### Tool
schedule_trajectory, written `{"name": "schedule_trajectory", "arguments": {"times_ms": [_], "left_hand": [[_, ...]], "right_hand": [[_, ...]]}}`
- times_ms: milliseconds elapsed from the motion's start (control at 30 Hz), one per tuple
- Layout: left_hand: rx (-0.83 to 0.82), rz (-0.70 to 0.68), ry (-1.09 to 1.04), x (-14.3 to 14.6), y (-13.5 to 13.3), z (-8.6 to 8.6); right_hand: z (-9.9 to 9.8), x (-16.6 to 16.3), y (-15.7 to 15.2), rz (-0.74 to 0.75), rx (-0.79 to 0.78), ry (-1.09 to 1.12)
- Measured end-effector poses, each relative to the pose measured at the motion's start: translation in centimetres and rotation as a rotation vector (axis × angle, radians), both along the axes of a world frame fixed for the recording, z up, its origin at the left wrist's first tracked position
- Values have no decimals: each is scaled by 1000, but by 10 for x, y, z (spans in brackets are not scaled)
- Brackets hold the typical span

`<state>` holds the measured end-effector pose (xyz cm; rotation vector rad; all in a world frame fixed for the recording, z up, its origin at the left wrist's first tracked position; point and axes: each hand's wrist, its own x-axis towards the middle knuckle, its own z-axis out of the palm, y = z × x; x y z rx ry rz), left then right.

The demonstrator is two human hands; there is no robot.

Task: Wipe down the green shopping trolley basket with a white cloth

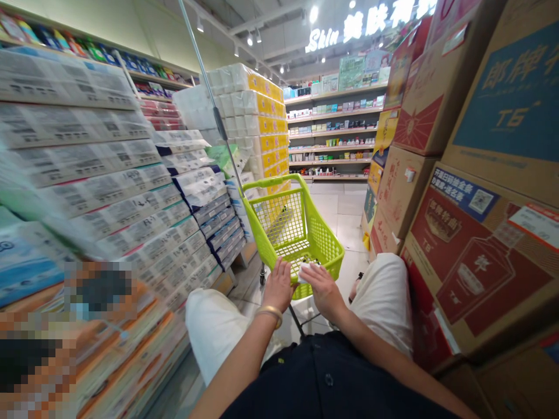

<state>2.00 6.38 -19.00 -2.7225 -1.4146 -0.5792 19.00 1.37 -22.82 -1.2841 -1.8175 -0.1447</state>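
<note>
A bright green plastic shopping cart (321,247) with a lattice basket stands in front of my knees. My left hand (278,285), with a gold bangle at its wrist, is closed over the basket's near rim. Beside it, my right hand (323,291) presses a white wad, a tissue or cloth (304,269), against the same rim. The fingers of that hand partly cover the wad. A thin metal pole (205,75) with a dark grey sleeve rises from the cart's left side.
Wrapped tissue packs (113,169) are piled high on the left. Liquor cartons (484,256) are stacked close on my right. Yellow-and-white paper packs (266,122) stand behind the cart. At the back are shelves of small goods (332,131), with a tiled floor (336,206) before them.
</note>
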Motion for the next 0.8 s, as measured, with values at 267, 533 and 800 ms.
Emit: {"name": "schedule_trajectory", "arguments": {"times_ms": [267,533,800], "left_hand": [[-10,16,20,-1,4,3],[-6,27,40,2,11,4],[-8,18,58,-1,20,7]], "right_hand": [[1,46,8,-245,11,162],[1,-2,13,19,-35,-7],[3,46,24,-271,-25,193]]}}
